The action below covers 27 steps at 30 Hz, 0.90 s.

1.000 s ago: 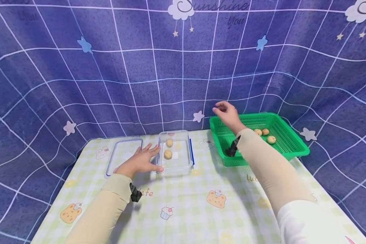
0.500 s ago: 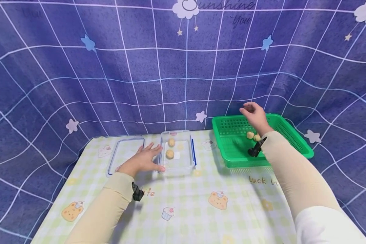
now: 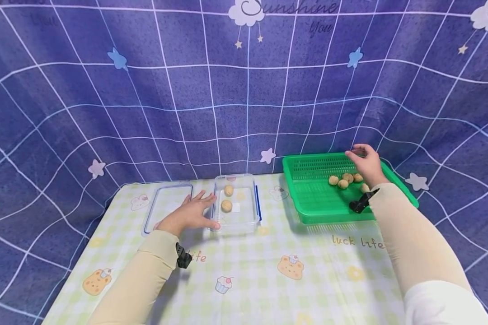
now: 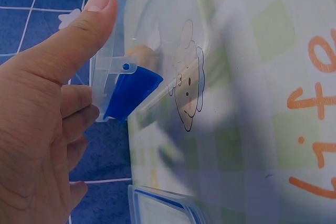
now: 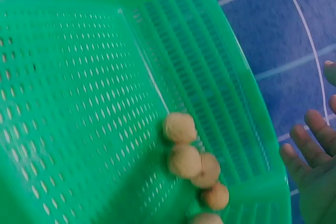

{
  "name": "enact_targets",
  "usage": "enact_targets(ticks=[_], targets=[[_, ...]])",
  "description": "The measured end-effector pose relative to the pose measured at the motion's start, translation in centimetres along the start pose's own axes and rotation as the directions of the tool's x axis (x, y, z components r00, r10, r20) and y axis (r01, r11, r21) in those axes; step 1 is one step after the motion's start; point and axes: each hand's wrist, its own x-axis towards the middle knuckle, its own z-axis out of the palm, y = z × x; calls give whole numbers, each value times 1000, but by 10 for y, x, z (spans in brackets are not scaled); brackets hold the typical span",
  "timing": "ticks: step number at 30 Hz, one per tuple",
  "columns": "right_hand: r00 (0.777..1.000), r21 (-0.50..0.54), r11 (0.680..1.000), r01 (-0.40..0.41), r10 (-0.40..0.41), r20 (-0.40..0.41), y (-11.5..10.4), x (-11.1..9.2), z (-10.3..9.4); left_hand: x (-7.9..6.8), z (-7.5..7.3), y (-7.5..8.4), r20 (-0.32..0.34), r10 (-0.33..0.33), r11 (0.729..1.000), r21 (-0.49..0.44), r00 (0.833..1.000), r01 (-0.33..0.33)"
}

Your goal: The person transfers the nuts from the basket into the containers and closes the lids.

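Note:
My left hand rests with spread fingers on the left rim of a clear plastic box. Two round tan walnuts lie inside that box. In the left wrist view, the thumb lies against the box wall, and a blue latch hangs unfastened. My right hand hovers over the back right of a green basket, its fingers loosely bent and nothing seen between them. Below it, several walnuts cluster on the basket floor; the wrist camera partly covers one. The right wrist view shows walnuts near the basket's side wall.
A clear lid with a blue seal lies flat left of the box, partly under my left hand. A checked, printed cloth covers the table. Behind it hangs a blue curtain with white grid lines.
My right hand has moved right across the basket and slightly lower, uncovering more walnuts. The left hand stays at the box, and the two walnuts inside have not moved.

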Motion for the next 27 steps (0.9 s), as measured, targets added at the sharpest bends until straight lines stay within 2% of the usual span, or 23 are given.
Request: enact_targets(ticks=[12, 22, 27], targets=[[993, -48, 992, -114, 114, -3, 18, -7, -25, 0, 3, -3, 0, -3, 1000, -21, 1000, 3], [977, -74, 978, -195, 200, 67, 32, -13, -39, -1, 5, -6, 0, 7, 1000, -25, 1000, -7], [972, -55, 974, -221, 225, 70, 41, -16, -40, -2, 3, -5, -5, 11, 999, -35, 1000, -11]])
